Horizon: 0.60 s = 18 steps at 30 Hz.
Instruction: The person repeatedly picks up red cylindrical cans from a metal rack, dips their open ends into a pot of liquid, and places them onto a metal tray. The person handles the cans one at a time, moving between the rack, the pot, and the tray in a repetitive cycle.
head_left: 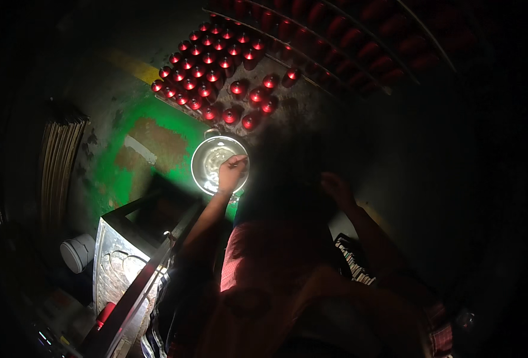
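Observation:
A round metal pot [195,170] with loop handles stands on the green-painted floor, and bright light falls into it. My left hand [233,170] is over its right half, fingers bent together and pointing right; whatever they may pinch is too small to make out. In deep shadow to the right of the pot, my right hand [335,188] hangs apart from it, dim, with fingers stretched out and nothing visible in them. Beyond the pot stand several shiny red domed pieces [208,58] with small pointed tips, packed in rows at the left and looser toward the right.
Dark racks [335,71] with more red pieces curve across the far right. Near my left arm stands a metal-topped frame [118,259], with a white bucket [77,253] beside it. A stack of thin sheets [61,161] stands at the far left. The right side is mostly dark.

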### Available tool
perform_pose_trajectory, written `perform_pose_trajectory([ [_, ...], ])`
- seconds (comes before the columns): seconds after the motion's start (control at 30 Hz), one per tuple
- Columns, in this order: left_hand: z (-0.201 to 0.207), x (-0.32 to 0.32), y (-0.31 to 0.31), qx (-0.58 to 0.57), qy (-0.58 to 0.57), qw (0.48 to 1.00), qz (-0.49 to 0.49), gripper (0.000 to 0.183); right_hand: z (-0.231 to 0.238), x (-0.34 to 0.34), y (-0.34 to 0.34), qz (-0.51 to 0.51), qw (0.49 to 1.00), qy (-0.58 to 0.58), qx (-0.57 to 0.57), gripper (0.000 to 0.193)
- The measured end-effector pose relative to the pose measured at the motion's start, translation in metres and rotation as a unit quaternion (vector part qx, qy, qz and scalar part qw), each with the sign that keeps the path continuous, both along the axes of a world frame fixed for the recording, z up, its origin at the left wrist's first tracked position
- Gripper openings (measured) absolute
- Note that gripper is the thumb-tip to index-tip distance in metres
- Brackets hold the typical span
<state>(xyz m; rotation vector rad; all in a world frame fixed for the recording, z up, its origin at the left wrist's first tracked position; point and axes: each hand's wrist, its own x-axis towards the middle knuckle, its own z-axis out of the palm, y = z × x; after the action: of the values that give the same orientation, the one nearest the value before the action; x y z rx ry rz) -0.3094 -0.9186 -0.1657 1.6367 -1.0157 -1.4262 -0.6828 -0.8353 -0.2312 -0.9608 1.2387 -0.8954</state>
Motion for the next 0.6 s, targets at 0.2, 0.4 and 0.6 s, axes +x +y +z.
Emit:
perform_pose_trajectory([
  [0.2, -0.070, 0.011, -0.096, 0.073, -0.146, 0.986, -0.040, 0.030, -0.006, 0.064, -0.141, 0.090, 0.990, 0.104, 0.013, 0.046],
  [0.4, -0.204, 0.033, -0.170, -0.077, -0.255, 0.964, -0.011, 0.027, -0.178, 0.158, -0.308, 0.069, 0.941, 0.190, -0.270, 0.047],
  [0.6, -0.333, 0.018, -0.270, -0.261, -0.275, 0.925, 0.015, 0.023, -0.305, 0.219, -0.449, 0.043, 0.909, 0.199, -0.363, 0.036],
])
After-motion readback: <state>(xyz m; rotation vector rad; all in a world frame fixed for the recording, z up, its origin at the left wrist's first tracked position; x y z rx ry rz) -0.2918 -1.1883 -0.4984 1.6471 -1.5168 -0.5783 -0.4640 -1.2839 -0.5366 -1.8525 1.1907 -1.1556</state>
